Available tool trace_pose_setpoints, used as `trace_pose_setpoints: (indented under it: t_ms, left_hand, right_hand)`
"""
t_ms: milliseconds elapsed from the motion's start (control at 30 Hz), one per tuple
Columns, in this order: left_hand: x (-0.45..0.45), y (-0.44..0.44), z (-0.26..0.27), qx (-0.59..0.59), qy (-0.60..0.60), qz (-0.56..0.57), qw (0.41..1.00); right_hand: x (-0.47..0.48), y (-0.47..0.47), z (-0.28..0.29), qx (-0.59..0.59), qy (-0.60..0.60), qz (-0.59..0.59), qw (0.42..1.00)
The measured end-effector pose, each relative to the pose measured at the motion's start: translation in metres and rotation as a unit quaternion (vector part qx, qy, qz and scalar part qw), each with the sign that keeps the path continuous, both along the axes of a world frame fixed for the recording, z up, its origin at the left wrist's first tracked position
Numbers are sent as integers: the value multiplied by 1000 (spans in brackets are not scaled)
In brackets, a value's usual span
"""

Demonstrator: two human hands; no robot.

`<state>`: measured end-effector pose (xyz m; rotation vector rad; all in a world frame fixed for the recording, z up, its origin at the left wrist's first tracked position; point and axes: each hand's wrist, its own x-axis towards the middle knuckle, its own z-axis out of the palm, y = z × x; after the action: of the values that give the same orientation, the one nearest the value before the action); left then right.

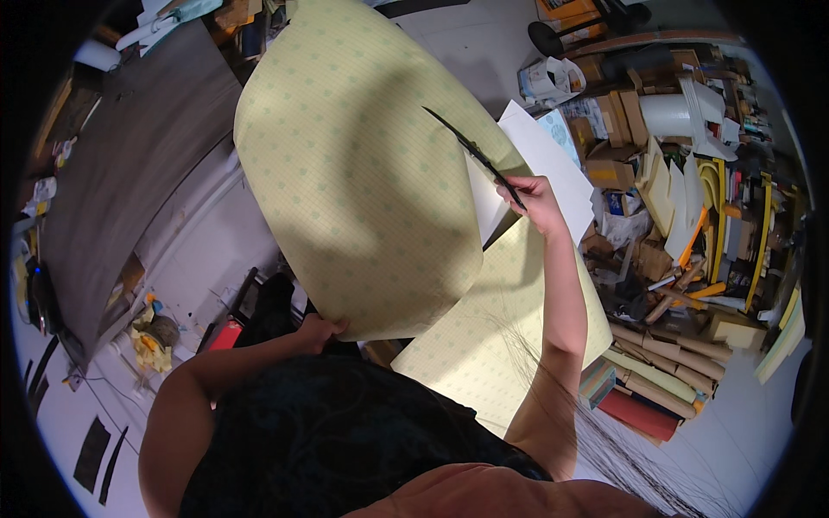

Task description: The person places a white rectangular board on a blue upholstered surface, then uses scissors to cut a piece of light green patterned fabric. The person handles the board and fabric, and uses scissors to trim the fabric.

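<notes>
A large pale yellow sheet (pixel 363 194), printed with a fine grid and small green marks, bulges up in front of me. My left hand (pixel 322 331) pinches its near edge at the lower left. In my right hand (pixel 534 202) is a pair of black scissors (pixel 476 153), pointing to the upper left over the sheet's right side. The blades look nearly closed; whether they touch the sheet I cannot tell. Below my right hand lies another yellow piece (pixel 492 304) with the same print, partly under the raised part. White sheets (pixel 550 171) stick out beyond that hand.
A large dark board or tabletop (pixel 149 142) stretches along the left. Cardboard boxes (pixel 612 171), foam pieces and scraps crowd the right side. Several rolls (pixel 654 369) lie at the lower right. A white bucket-like container (pixel 550 81) stands at the upper right.
</notes>
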<state>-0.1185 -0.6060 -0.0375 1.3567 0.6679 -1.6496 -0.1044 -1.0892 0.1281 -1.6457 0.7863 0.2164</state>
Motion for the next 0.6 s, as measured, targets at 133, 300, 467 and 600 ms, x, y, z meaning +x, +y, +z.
trace_pose_setpoints:
  t_ms: [133,300,467,600]
  left_hand:
    - [-8,2,-6,19,-48,2,999]
    - [-4,3,-4,23,-8,-23,999]
    - [1,-2,2,27,-6,-37,999]
    - [-5,-3,0,28,-42,-28,998]
  right_hand:
    - [14,7,-1,0,9,-1,1000]
    - [32,12,-8,2,9,-9,1000]
    - [30,15,-3,15,-8,-3,1000]
    - [39,19,-3,11,3,-3,1000]
